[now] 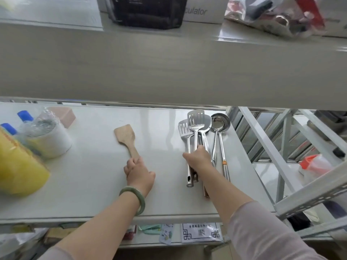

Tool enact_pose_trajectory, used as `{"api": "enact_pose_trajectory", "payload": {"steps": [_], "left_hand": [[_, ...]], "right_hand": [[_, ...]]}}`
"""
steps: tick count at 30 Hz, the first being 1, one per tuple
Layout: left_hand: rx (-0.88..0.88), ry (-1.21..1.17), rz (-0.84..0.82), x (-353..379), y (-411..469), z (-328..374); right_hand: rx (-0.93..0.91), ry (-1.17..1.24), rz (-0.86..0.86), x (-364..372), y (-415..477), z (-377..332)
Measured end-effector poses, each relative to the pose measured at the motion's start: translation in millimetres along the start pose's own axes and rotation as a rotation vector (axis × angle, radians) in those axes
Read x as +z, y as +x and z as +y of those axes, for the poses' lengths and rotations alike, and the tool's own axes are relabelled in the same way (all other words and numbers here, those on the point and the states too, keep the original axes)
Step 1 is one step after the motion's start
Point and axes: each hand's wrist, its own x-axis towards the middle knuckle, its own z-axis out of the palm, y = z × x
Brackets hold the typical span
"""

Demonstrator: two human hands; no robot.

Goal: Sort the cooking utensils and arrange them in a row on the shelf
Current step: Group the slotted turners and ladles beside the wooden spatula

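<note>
A wooden spatula (125,136) lies on the white shelf (90,184), blade pointing away, and my left hand (139,175) grips the near end of its handle. To the right lies a bunch of steel utensils: two slotted turners (195,119), a solid turner partly hidden behind them and a ladle (220,122) at the right edge. My right hand (198,158) is closed around the handles of the steel turners. The ladle's handle lies just right of that hand, apart from it.
At the shelf's left end stand a yellow package (18,166), blue-capped bottles (25,116), a wrapped white roll (50,137) and a pink block (64,115). An upper shelf board (169,68) overhangs. White metal rack frames (281,166) stand to the right.
</note>
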Motion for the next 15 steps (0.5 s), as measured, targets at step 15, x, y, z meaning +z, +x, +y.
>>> {"api": "enact_pose_trajectory", "payload": {"steps": [15], "left_hand": [[0.213, -0.067, -0.227, 54.1, -28.8, 78.0]], "right_hand": [[-0.272, -0.534, 0.126, -3.9, -1.3, 15.0]]}}
